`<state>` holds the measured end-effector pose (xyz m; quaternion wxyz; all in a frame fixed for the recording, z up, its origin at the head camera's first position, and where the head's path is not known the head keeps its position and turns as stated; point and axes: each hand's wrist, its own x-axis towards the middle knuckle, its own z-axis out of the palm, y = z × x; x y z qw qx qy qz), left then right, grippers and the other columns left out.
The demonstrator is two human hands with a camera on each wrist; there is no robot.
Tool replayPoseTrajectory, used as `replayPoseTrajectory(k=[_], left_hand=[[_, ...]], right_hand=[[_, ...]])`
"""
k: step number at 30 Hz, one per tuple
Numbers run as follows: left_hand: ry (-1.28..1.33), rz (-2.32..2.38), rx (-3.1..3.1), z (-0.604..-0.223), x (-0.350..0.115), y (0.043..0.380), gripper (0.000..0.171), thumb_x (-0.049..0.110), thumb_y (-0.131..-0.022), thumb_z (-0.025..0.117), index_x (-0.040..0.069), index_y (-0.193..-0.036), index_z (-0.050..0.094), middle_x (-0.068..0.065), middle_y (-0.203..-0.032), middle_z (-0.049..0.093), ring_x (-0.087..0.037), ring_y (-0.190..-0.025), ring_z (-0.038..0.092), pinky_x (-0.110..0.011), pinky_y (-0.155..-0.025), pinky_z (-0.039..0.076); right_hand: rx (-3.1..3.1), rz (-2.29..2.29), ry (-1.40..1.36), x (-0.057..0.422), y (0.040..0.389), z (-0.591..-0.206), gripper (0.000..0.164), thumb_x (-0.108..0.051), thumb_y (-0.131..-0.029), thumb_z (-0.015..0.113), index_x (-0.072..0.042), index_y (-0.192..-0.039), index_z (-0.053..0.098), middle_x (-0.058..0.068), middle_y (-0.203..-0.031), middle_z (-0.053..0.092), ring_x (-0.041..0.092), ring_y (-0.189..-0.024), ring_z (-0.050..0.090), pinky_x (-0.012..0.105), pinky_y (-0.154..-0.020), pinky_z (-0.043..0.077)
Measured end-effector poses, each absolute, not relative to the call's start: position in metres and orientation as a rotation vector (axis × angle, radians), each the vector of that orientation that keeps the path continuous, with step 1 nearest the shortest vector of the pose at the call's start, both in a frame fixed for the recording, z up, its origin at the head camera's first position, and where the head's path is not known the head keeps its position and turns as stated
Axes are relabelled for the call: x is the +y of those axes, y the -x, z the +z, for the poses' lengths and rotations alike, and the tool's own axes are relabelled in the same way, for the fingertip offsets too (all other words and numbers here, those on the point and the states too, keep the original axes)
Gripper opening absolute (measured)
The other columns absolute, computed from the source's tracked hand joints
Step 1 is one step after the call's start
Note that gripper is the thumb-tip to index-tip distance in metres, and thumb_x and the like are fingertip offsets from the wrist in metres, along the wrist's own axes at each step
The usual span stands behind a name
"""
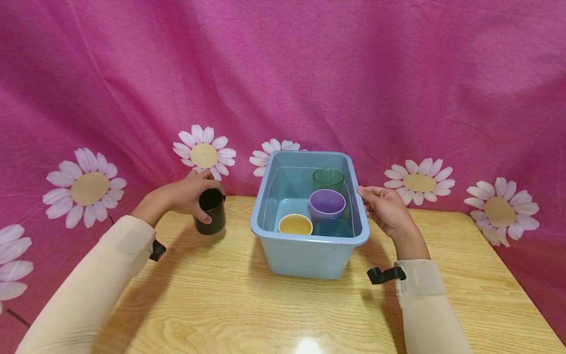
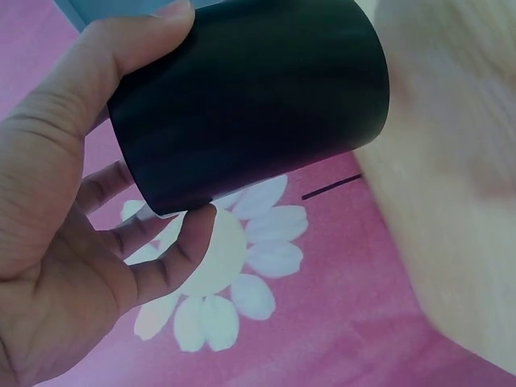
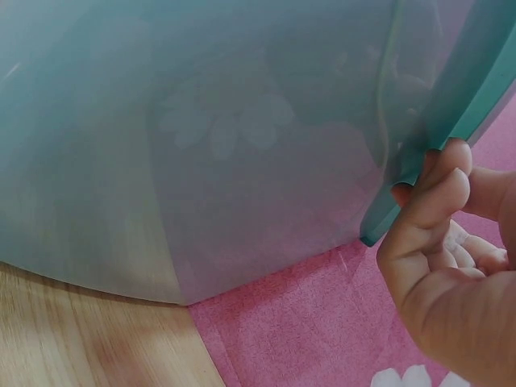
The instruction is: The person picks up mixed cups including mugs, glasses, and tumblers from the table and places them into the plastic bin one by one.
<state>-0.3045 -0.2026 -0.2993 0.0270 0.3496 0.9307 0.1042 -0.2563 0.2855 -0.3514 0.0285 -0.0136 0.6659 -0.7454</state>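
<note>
My left hand [image 1: 187, 194] grips a black cup [image 1: 213, 219] near its rim, thumb on the near side and fingers round the far side. The cup stands upright on the left of the table. In the left wrist view the dark, smooth wall of the cup [image 2: 258, 101] fills the upper middle. At the right side of a light blue plastic tub [image 1: 305, 256], my right hand [image 1: 389, 209] pinches the rim, as the right wrist view also shows. Inside the tub are a yellow cup [image 1: 295, 225], a purple cup [image 1: 325, 211], a green clear cup [image 1: 328, 179] and a teal cup [image 1: 333, 227].
The tub stands on a light wood table [image 1: 247, 314]. Behind and beside the table hangs a pink cloth [image 1: 283, 73] with white daisies. Each wrist wears a small black camera mount, with the right one [image 1: 384, 275] near the tub's front right corner.
</note>
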Motion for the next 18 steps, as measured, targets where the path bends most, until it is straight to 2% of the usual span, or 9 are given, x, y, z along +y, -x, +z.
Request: replayPoseTrajectory(k=[6,18], left_hand=[[-1.104,0.304,2.887,-0.290,-0.205,0.304,0.063,0.021,-0.066,0.096,0.016,-0.121,0.068,-0.013,-0.120,0.052,-0.035,-0.112,0.045,-0.050,-0.088,0.049],[-1.126,0.291,2.905,-0.266,-0.202,0.302,0.065,0.022,-0.065,0.098,0.015,-0.123,0.068,-0.013,-0.120,0.053,-0.035,-0.110,0.046,-0.048,-0.088,0.049]], right_hand=[[2.068,-2.291,0.040,0.285,0.256,-0.351,0.017,-0.025,-0.099,0.068,-0.010,-0.098,0.076,-0.001,-0.072,0.066,0.009,-0.061,0.058,0.018,-0.057,0.052],[2.058,-2.293,0.029,0.287,0.255,-0.350,0.017,-0.025,-0.099,0.069,-0.009,-0.098,0.076,-0.001,-0.072,0.066,0.010,-0.061,0.058,0.019,-0.058,0.051]])
